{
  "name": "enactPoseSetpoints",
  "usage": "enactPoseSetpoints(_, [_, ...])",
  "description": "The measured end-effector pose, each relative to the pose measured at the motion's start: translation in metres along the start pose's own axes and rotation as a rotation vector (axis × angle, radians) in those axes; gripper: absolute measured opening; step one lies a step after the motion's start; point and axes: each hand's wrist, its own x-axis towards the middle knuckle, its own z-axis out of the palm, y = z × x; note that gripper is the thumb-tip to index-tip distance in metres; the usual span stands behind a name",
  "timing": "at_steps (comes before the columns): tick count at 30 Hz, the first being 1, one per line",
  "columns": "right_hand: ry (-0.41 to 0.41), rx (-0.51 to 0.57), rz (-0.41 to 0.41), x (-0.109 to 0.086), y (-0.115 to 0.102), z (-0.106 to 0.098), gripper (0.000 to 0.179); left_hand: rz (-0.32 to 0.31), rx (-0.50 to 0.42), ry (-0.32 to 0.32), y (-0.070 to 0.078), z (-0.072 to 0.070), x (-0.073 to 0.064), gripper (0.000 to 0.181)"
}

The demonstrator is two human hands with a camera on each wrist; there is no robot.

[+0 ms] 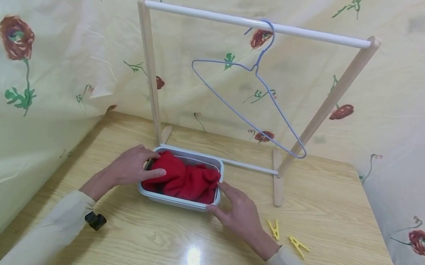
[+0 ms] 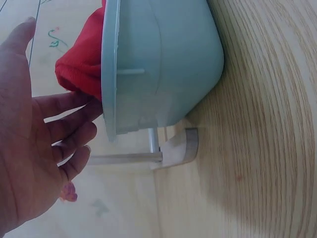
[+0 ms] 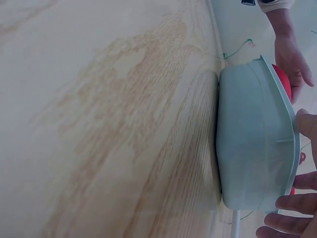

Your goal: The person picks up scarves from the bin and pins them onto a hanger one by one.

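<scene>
A pale blue-grey plastic basin (image 1: 179, 201) stands on the table with a crumpled red cloth (image 1: 192, 182) inside it. My left hand (image 1: 134, 165) is at the basin's left end. In the left wrist view its fingertips touch the red cloth (image 2: 83, 64) at the rim, while the thumb stands apart. At the opposite end, my right hand (image 1: 240, 210) has its thumb by the front corner and its fingers along the rim. The right wrist view shows those fingers (image 3: 297, 203) loosely spread against the basin wall (image 3: 255, 139). What kind of garment the cloth is cannot be told.
Behind the basin rises a wooden rack (image 1: 325, 106) with a white rail (image 1: 213, 15). A blue wire hanger (image 1: 236, 114) hangs from the rail. Two yellow clothespins (image 1: 273, 229) lie on the wooden table (image 1: 130, 239), right of the basin. Flowered sheeting (image 1: 58, 36) surrounds the table.
</scene>
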Motion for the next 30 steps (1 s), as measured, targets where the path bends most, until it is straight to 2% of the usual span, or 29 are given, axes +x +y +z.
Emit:
enactPoseSetpoints(4, [-0.001, -0.001, 0.007, 0.000, 0.000, -0.001, 0.073, -0.029, -0.027, -0.025, 0.003, 0.002, 0.003, 0.071])
enactPoseSetpoints(10, [-0.007, -0.001, 0.015, 0.000, -0.001, -0.001, 0.073, -0.098, -0.044, -0.097, 0.009, 0.006, 0.008, 0.069])
enactPoseSetpoints(13, [-0.013, 0.002, 0.021, 0.000, -0.001, 0.000, 0.073, -0.085, -0.063, -0.104, 0.012, 0.010, 0.011, 0.063])
enactPoseSetpoints(17, [-0.016, 0.002, 0.031, 0.000, -0.001, 0.001, 0.074, -0.022, -0.168, -0.101, 0.014, 0.014, 0.014, 0.052])
enactPoseSetpoints(20, [-0.022, 0.003, 0.039, 0.000, -0.001, 0.002, 0.074, -0.012, -0.283, -0.112, 0.016, 0.015, 0.015, 0.046])
enactPoseSetpoints(25, [-0.039, 0.012, 0.061, -0.001, -0.002, 0.002, 0.074, -0.062, -0.431, -0.121, 0.019, 0.019, 0.017, 0.039])
enactPoseSetpoints(30, [-0.046, 0.026, 0.082, -0.001, -0.002, 0.002, 0.074, -0.123, -0.486, -0.126, 0.022, 0.020, 0.020, 0.032])
